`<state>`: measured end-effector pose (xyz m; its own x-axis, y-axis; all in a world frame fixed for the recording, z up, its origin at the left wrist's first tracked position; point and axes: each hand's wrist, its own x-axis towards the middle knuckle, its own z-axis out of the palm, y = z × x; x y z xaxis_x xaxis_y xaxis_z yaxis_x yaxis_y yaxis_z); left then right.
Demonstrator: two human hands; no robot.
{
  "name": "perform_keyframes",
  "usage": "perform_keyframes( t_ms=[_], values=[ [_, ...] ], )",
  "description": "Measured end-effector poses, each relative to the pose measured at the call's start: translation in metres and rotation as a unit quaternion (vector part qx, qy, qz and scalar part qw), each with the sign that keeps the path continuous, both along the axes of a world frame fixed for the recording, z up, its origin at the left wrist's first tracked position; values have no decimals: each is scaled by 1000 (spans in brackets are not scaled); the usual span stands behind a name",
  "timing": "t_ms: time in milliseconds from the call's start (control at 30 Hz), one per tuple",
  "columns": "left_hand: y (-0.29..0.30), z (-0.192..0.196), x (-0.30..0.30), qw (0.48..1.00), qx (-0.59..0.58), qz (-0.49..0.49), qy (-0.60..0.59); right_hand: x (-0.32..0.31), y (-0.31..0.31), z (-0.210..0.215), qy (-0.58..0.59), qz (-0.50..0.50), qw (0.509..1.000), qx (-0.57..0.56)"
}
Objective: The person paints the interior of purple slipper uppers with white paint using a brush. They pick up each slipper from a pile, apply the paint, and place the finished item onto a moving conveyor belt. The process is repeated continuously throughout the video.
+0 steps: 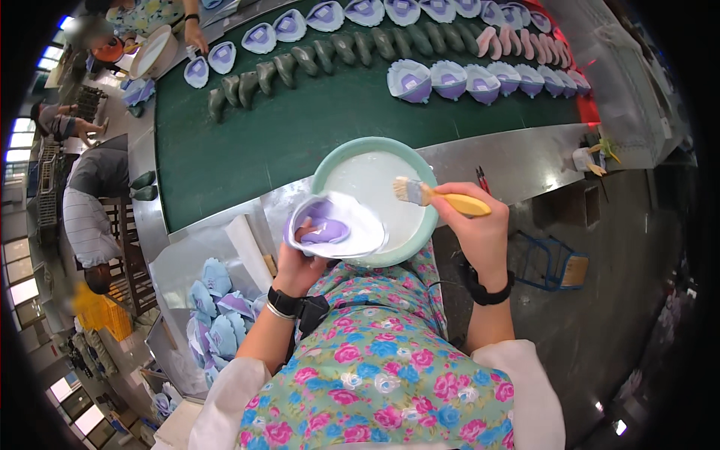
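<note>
floral apron [382, 360]; hands [296, 266] [476, 229] hold brush [426, 194] (right), purple-white piece [341, 227] (left)

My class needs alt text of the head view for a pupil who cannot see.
A person's right grip holds a yellow-handled brush over a green basin of whitish liquid; the left grip holds a purple and white cupped piece. Beyond, rows of shaped pieces line a green surface.

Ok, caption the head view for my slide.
Brush in right hand over a green basin, purple-and-white piece in left hand.

Green belt [277, 139]: purple-blue uppers [411, 81], dark lasts [382, 45], pink pieces [528, 45] in rows
</note>
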<state>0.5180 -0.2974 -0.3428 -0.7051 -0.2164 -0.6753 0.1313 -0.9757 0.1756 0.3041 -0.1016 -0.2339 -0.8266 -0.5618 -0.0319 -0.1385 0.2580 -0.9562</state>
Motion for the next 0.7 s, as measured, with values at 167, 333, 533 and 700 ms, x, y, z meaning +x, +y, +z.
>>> perform_keyframes(
  t_ms=[167, 333, 533, 700],
  values=[
    [15, -12, 4, 978, 134, -130, 91, 21, -33, 25, -15, 271, 958, -93],
    [42, 1, -18, 976, 121, -180, -23, 6, -38, -3, -65, 232, 969, -52],
    [21, -9, -28, 977, 59, -205, -24, -17, 19, -33, -55, 90, 985, 136],
    [-45, -23, -97, 973, -185, -138, 17, -51, 52, -29, -160, -121, 980, 10]
  ],
)
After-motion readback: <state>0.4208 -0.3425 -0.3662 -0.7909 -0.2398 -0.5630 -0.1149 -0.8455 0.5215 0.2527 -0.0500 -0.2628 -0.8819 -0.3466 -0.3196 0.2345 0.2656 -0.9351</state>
